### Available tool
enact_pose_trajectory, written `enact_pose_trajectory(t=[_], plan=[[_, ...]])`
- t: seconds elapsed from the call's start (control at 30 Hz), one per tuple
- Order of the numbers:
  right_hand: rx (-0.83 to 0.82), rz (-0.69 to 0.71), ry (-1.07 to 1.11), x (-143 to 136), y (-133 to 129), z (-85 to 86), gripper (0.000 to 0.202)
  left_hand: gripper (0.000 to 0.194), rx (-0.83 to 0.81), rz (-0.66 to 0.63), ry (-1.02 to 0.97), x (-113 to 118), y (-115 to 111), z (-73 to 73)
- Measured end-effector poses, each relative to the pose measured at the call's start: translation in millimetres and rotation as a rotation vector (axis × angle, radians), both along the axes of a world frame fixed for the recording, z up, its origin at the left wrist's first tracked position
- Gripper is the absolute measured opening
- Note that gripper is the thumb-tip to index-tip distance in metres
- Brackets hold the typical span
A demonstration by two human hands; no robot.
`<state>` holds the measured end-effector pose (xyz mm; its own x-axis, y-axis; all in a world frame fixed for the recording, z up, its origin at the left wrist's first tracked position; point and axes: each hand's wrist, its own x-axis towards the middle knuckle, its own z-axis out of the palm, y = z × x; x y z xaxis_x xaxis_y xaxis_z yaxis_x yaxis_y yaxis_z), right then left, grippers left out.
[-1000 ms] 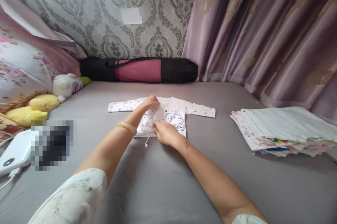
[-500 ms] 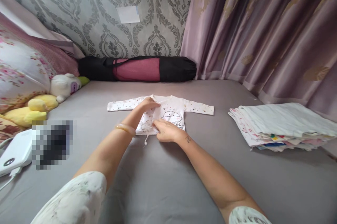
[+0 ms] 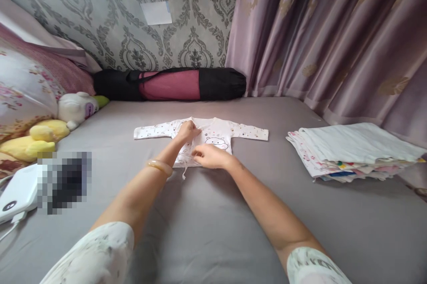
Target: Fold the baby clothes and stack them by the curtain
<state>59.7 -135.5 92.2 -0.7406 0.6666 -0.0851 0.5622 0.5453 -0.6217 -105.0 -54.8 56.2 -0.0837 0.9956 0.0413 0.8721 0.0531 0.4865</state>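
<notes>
A small white baby shirt [image 3: 218,132] lies flat on the bed, its patterned sleeves stretched out to both sides. A cartoon animal face is printed on its front, and a thin tie string hangs from its lower edge. My left hand [image 3: 187,132], its forearm wearing a bangle, pinches the shirt's front opening near the neckline. Lower down, my right hand [image 3: 215,156] has its fingers curled together at the shirt's front edge and covers part of the print. The fabric between the fingertips is mostly hidden.
A stack of folded clothes [image 3: 360,146] lies to the right. Against the wall rests a long black and pink bag [image 3: 170,85]. Plush toys [image 3: 78,108] and a white power bank with a cable [image 3: 22,190] are at the left, beside a blurred dark patch. Curtains [image 3: 283,43] hang behind.
My right hand has risen slightly from the shirt's front, its fingers more curled. The left hand stays near the neckline with little movement. The camera view has shifted a little.
</notes>
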Motion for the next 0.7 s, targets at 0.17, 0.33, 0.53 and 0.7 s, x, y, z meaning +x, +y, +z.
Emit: enact_pose_trajectory(t=[0.17,0.33,0.53,0.7], plan=[[0.060,-0.400,0.071,55.0,42.8,9.3,0.021,0.018,0.350,-0.194,0.040,16.9,-34.3,2.2],[0.198,-0.664,-0.068,96.7,66.9,-11.2,0.024,0.019,0.298,-0.743,0.022,62.1,-86.7,7.5],[0.247,-0.543,-0.175,91.0,67.2,-35.5,0.030,0.015,0.199,-0.767,0.187,90.3,-115.6,2.8],[0.268,-0.526,-0.172,87.5,66.5,-39.5,0.030,0.015,0.152,-0.630,0.193,93.2,-116.8,-2.1]])
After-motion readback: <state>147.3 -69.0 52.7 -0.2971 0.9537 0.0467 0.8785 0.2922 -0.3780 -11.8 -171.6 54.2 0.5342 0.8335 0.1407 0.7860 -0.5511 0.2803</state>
